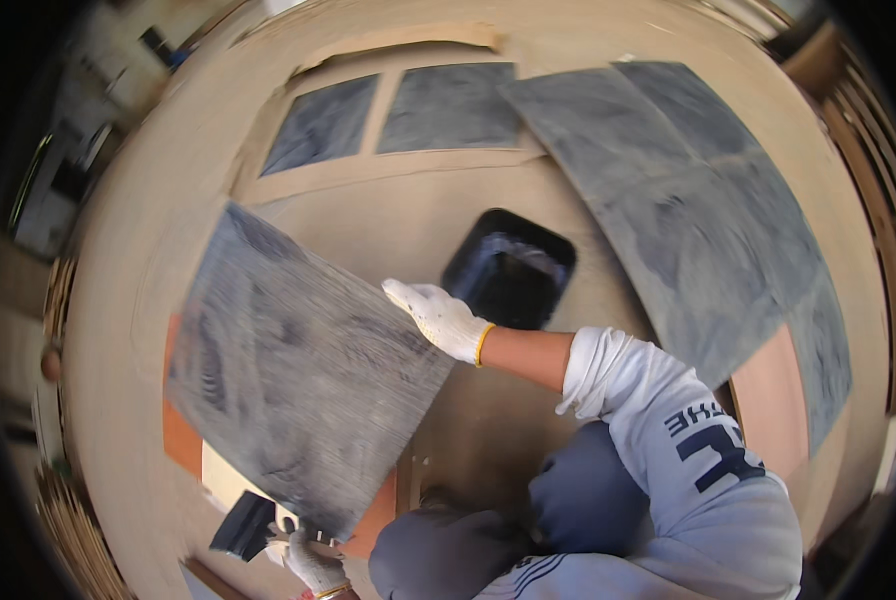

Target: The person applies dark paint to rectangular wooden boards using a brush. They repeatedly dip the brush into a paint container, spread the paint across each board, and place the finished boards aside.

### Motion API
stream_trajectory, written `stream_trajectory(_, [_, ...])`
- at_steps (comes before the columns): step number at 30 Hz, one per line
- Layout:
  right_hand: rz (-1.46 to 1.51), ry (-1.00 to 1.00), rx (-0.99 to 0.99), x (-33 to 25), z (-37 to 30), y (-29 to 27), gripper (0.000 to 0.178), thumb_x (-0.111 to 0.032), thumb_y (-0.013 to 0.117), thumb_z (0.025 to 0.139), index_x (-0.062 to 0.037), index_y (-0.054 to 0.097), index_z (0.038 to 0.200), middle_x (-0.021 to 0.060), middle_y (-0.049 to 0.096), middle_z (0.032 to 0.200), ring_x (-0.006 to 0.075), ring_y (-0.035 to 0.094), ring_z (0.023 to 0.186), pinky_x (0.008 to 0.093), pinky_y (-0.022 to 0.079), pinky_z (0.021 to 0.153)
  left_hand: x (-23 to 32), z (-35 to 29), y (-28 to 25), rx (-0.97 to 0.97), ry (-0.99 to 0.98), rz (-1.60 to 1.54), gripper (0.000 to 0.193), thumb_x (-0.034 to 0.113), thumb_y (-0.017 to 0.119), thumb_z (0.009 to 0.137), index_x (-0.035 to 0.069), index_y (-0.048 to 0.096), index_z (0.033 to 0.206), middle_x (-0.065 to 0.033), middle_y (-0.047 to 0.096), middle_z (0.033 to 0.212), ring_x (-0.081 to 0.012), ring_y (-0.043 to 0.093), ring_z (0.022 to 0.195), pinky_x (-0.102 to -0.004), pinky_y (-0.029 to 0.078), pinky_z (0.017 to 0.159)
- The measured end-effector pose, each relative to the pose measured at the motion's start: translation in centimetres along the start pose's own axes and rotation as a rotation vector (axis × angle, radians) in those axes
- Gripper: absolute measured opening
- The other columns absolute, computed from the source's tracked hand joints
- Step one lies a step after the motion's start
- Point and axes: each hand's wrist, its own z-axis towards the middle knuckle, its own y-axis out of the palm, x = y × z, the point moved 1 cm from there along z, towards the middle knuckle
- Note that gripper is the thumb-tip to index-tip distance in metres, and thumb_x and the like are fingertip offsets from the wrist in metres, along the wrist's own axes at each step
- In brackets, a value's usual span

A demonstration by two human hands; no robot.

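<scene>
A rectangular board [308,370], streaked dark grey all over, lies before me on the left. My right hand [440,318], in a white knit glove, grips the board's upper right edge. At the lower left, my gloved left hand [314,566] is closed round a wide-bladed scraper [246,525]. Its blade is dark, and it sits just beside the board's near edge. Part of the left hand's fingers is hidden by the tool and the board. A black tub [513,265], dark and wet-looking inside, stands just beyond my right hand.
Two grey-smeared panels [448,108] lie at the far side, on brown sheeting. A larger spread of grey-coated panels [688,210] covers the right, with a bare pinkish sheet [773,395] near it. Orange-brown boards [181,440] show beneath the held board. Stacked planks [863,200] line the right side.
</scene>
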Motion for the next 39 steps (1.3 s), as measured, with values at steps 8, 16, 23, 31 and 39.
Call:
stream_trajectory(8, [0.458,-0.359,0.662,9.9,-19.3,-19.6,0.060,-0.045,0.044,0.115,0.0020,0.055,0.150,0.0180,0.056,0.154,0.0274,0.050,0.144,0.0375,0.032,0.125,7.0,-11.6,18.4,-0.717,0.395,0.150,0.081,0.013,0.061,0.099,0.008,0.021,0.170,-0.0162,0.046,0.163,-0.0369,0.056,0.140,-0.0541,0.051,0.109])
stream_trajectory(16, [1.079,-0.357,1.376,26.3,-55.1,-23.3,0.062,-0.045,0.054,0.110,-0.0031,0.047,0.156,0.0122,0.050,0.158,0.0220,0.047,0.145,0.0355,0.031,0.125,-4.4,-29.3,37.9,-1.388,0.293,0.512,0.063,0.003,0.062,0.094,-0.010,0.048,0.153,-0.0082,0.065,0.137,-0.0124,0.064,0.106,-0.0253,0.050,0.093])
stream_trajectory(23, [1.168,-0.111,1.956,36.0,-60.9,-14.1,0.077,-0.066,0.053,0.102,0.0007,0.063,0.139,0.0127,0.067,0.139,0.0274,0.059,0.131,0.0382,0.037,0.120,-21.5,-37.7,52.7,-1.885,0.475,0.921,0.030,0.021,0.069,0.090,-0.001,0.072,0.111,-0.0159,0.072,0.083,-0.0272,0.069,0.078,-0.0423,0.054,0.077])
stream_trajectory(31, [1.333,0.112,2.591,38.8,-65.3,3.1,0.081,-0.068,0.053,0.099,-0.0036,0.058,0.147,0.0094,0.061,0.148,0.0265,0.055,0.135,0.0388,0.035,0.119,-33.5,-48.9,48.5,-2.436,0.576,1.182,0.022,0.024,0.062,0.091,0.010,0.070,0.106,-0.0218,0.069,0.089,-0.0424,0.066,0.083,-0.0462,0.054,0.079])
stream_trajectory(39, [1.453,0.178,2.777,39.8,-59.2,13.3,0.075,-0.062,0.052,0.103,-0.0082,0.050,0.156,0.0058,0.052,0.159,0.0258,0.047,0.144,0.0396,0.030,0.124,-38.2,-53.7,44.7,-2.637,0.764,1.531,0.035,0.027,0.060,0.092,0.012,0.073,0.121,-0.0244,0.074,0.109,-0.0442,0.070,0.105,-0.0501,0.056,0.092])
